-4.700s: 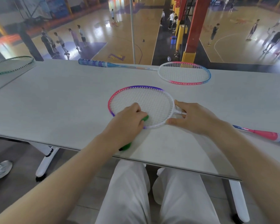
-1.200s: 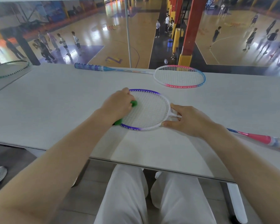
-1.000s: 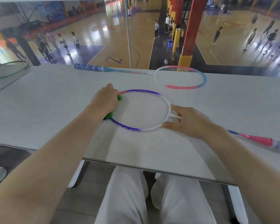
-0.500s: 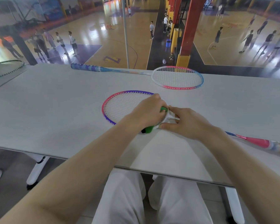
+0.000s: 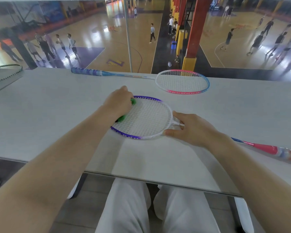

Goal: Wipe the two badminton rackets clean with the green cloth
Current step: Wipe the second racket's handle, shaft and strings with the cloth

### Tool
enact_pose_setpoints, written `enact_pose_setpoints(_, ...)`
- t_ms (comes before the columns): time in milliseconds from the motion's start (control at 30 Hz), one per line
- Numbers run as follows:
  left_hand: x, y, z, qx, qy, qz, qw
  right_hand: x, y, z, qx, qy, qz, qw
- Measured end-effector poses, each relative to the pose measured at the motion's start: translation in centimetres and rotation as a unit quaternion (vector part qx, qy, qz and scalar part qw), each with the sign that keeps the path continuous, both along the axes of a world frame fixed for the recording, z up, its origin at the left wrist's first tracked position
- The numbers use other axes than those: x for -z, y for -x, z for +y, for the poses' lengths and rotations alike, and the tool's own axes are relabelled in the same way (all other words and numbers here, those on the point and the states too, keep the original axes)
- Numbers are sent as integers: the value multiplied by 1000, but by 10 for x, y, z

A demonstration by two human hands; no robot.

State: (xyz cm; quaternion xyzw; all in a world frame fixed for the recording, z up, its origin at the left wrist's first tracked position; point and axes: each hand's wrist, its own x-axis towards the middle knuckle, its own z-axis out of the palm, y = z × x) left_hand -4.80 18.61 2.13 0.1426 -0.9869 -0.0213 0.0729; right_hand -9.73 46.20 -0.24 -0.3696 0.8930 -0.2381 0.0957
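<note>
Since half a second ago, the cloth (image 5: 133, 101) has been carried from the racket (image 5: 146, 118) throat to its far-left rim at frame centre, fingers of the left hand (image 5: 118, 104) clamped around it. Its throat is pinned by the right hand (image 5: 190, 127), fingers spread. A second racket (image 5: 183, 81) lies beyond, at upper centre.

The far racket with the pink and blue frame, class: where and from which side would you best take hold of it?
Grip the far pink-and-blue framed racket by its blue wrapped handle, coming from above with the left hand once it leaves the green cloth. It lies flat on the pale grey table, handle pointing left and clear all round; the wrap probably suits a curled grip better than the strung head.
</note>
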Motion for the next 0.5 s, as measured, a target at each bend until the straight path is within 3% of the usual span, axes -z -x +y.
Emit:
enact_pose_setpoints(267, 3, 2, -10, -43, -14, 4, 999, 0, 1, -1, -1, -3, -9, 1000)
enact_pose_setpoints(500, 1, 14, 37, 55, -97, 26, 993, 1, 2, -1, -4, -4, -1, 1000)
